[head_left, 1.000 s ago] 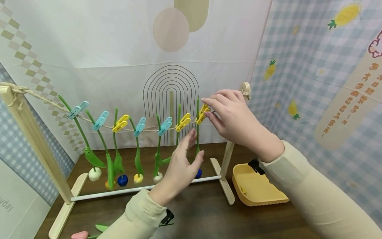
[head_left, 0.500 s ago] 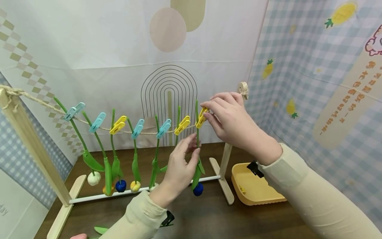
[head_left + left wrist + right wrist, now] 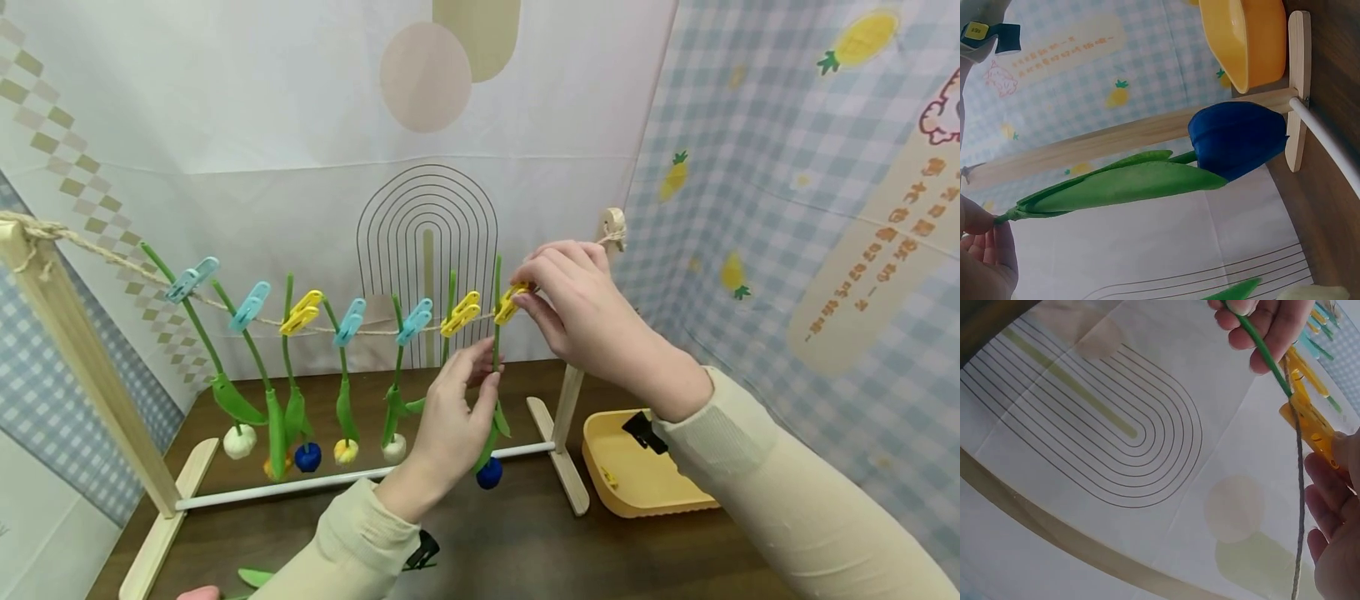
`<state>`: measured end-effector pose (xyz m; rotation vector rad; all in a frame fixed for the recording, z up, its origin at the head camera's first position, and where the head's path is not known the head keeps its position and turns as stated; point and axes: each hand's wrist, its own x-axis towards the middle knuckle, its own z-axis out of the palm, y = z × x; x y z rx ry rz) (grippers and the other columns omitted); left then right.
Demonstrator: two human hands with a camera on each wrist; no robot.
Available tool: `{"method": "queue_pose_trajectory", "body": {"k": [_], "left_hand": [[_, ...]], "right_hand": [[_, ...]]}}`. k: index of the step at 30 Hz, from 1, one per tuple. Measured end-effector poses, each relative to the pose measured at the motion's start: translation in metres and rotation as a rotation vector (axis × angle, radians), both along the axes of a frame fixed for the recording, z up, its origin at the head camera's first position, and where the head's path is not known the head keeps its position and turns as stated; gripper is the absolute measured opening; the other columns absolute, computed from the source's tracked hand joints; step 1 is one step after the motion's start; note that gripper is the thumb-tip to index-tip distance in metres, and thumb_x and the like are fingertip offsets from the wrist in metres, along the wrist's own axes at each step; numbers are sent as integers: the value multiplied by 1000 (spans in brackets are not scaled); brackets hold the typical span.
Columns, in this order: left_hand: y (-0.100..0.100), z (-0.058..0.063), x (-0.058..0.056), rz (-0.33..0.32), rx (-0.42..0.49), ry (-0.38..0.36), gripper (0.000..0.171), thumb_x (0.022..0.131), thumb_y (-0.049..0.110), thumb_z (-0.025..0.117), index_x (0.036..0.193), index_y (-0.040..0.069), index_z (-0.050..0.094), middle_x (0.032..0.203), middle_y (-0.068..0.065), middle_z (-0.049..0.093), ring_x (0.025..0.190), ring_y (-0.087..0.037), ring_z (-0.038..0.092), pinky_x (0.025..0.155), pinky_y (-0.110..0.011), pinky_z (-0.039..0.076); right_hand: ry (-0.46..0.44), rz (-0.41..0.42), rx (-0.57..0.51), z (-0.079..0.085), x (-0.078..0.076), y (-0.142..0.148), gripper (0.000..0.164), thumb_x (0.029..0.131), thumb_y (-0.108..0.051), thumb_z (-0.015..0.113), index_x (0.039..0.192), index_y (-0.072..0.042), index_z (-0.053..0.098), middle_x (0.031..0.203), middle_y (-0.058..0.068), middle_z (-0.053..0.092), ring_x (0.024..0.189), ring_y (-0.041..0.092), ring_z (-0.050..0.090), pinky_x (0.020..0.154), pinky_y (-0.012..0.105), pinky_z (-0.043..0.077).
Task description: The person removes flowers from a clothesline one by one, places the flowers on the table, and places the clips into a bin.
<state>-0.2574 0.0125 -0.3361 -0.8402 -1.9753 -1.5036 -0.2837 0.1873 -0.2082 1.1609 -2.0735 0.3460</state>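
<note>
Dark brown wood makes the table top (image 3: 540, 550), and at its near edge one pink flower (image 3: 198, 593) peeks out beside a sleeve (image 3: 352, 533). Past it come two hands. The left hand (image 3: 453, 417) pinches the stem (image 3: 1259, 347) of one blue flower (image 3: 1235, 140) with its thumb and fingers. That flower hangs upside down at the right end of a row. Its head is deep blue and fat like an egg, with long green leaves (image 3: 1122, 184) and a thin green stem. The right hand (image 3: 573, 292) pinches one yellow peg (image 3: 510, 305) on the rope (image 3: 375, 332), near the top of the stem. Seven pegs sit on the rope: four light blue pegs (image 3: 350, 322) and three yellow. Seven flowers hang in the row: two white (image 3: 239, 442), one orange (image 3: 269, 469), one yellow (image 3: 347, 452), two blue, and one whose head I cannot see behind the left hand. One wooden stand (image 3: 97, 367) with two posts and one white bar (image 3: 285, 488) holds up the rope. One yellow tray (image 3: 652, 467) is to its right. Far back, a white cloth (image 3: 285, 108) has a line rainbow, and a checked cloth (image 3: 750, 125) has pineapples.
</note>
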Motion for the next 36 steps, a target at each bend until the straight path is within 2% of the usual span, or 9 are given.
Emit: {"method": "queue_pose_trajectory", "body": {"k": [5, 9, 13, 24, 31, 36], "left_hand": [[-1, 0, 0, 4, 2, -13, 36, 97, 2, 56, 133, 1, 52, 110, -9, 61, 100, -14, 60, 84, -29, 52], [-2, 0, 1, 4, -2, -27, 36, 97, 2, 55, 133, 1, 51, 111, -9, 61, 100, -14, 60, 83, -29, 52], [-3, 0, 3, 18, -10, -56, 35, 97, 1, 54, 132, 2, 52, 110, -6, 61, 100, -15, 61, 83, -28, 52], [-11, -6, 8, 51, -50, -84, 32, 96, 0, 57, 127, 1, 55, 108, -7, 62, 97, -9, 60, 82, -27, 52], [-17, -10, 11, 55, -70, -97, 35, 95, 0, 59, 129, 3, 54, 109, -6, 62, 97, -10, 60, 82, -27, 53], [-23, -13, 12, 60, -83, -83, 35, 94, 0, 59, 129, 2, 54, 108, -5, 62, 98, -11, 60, 82, -29, 53]], "right_hand": [[-4, 28, -6, -1, 2, -2, 3, 94, -8, 63, 94, -7, 61, 96, 5, 62, 100, 28, 52, 86, 49, 30], [15, 31, -4, -2, 3, -3, 9, 89, -2, 67, 90, -7, 60, 94, 5, 62, 98, 28, 53, 85, 48, 32], [41, 33, 3, -2, 5, -4, 9, 89, -1, 66, 88, -7, 60, 91, 5, 62, 96, 28, 54, 84, 47, 33], [82, 53, -63, 2, 8, 0, 5, 89, 1, 64, 93, -2, 61, 91, 9, 61, 88, 29, 54, 80, 43, 37], [100, 97, -91, 1, 12, 1, 11, 86, 5, 64, 95, 0, 60, 90, 11, 60, 82, 30, 55, 76, 44, 41], [98, 104, -65, -3, 11, 2, 4, 92, -2, 60, 96, 1, 60, 90, 10, 60, 81, 29, 55, 74, 43, 42]]}}
